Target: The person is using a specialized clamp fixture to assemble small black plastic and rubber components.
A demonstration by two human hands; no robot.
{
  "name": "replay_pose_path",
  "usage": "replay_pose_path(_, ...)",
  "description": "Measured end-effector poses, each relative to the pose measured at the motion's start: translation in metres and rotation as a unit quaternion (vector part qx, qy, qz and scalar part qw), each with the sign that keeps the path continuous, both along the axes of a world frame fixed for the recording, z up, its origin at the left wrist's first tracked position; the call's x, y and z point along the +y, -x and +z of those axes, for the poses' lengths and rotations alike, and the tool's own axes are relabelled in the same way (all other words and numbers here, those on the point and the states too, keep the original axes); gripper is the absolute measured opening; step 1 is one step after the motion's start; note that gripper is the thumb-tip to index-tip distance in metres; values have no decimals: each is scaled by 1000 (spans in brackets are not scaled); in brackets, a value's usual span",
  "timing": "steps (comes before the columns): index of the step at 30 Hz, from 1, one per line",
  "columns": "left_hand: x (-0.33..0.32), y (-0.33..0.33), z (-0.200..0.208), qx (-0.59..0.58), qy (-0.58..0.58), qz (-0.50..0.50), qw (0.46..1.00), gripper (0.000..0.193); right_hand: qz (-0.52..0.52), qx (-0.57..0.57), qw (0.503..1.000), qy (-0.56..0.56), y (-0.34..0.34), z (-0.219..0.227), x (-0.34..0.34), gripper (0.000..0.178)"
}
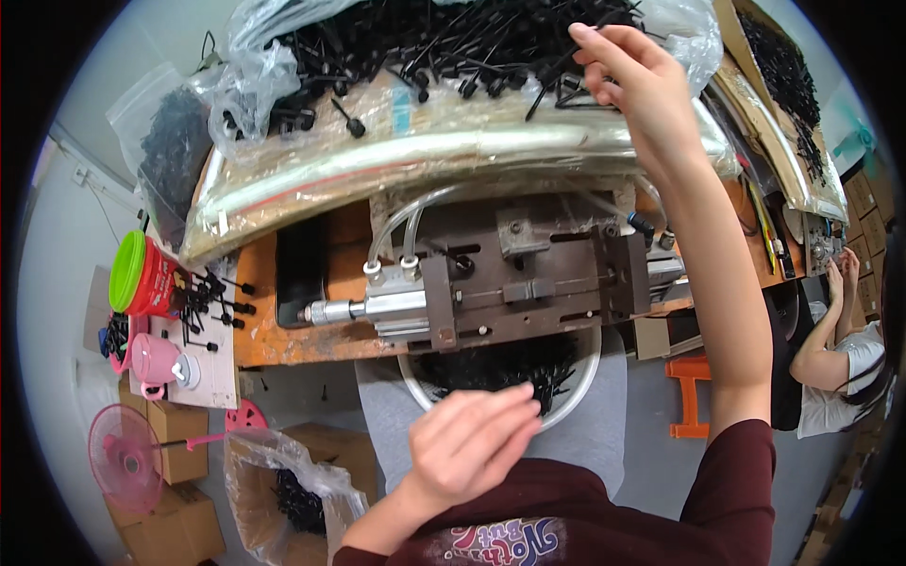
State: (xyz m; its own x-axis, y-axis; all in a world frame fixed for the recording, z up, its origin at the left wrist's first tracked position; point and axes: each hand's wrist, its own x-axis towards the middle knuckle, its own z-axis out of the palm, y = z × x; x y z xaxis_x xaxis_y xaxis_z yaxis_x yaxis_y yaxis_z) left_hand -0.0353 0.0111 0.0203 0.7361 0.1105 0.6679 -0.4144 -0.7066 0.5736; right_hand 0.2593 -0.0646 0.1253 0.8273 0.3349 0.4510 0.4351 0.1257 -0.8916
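Observation:
My right hand is raised over a heap of black plastic pieces with thin stems and knob-like heads. Its fingers are partly bent and apart, and I see nothing held in them. Lower down, my left hand hovers by the rim of a white basin with its fingers stretched out. More black pieces fill that basin, partly hidden by the hand and the fixture. Between the hands stands a dark metal clamping fixture with a silver air cylinder and clear hoses.
At left are a red bucket with a green rim, a pink jug and loose black pieces. A pink fan and a plastic-lined box stand below. On the right are an orange stool and another person working.

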Motion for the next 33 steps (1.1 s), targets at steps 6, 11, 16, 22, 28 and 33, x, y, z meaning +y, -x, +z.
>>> replay_pose_path(6, 2, -5, 6, -7, 15, 70, 997, 32, 86, 84, 993, 18, 92, -30, -30, 21)
replay_pose_path(11, -3, -6, -4, -8, 14, 26, 1000, 41, 236, 322, 917, 24, 156, -71, -52, 14)
replay_pose_path(16, -3, 4, -11, 26, 12, -10, 1000, 38, 246, 352, 903, 14, 173, -93, -64, 12)
replay_pose_path(22, 1, 12, -12, 82, 39, -67, 994, 31, 250, 388, 887, -16, 173, -100, -70, 22)
replay_pose_path(28, -4, 15, -14, 96, 88, -87, 988, 34, 248, 376, 893, -29, 175, -104, -73, 22)
replay_pose_path(33, -8, 15, -15, 81, 100, -116, 985, 29, 198, 346, 916, -43, 178, -107, -74, 18)
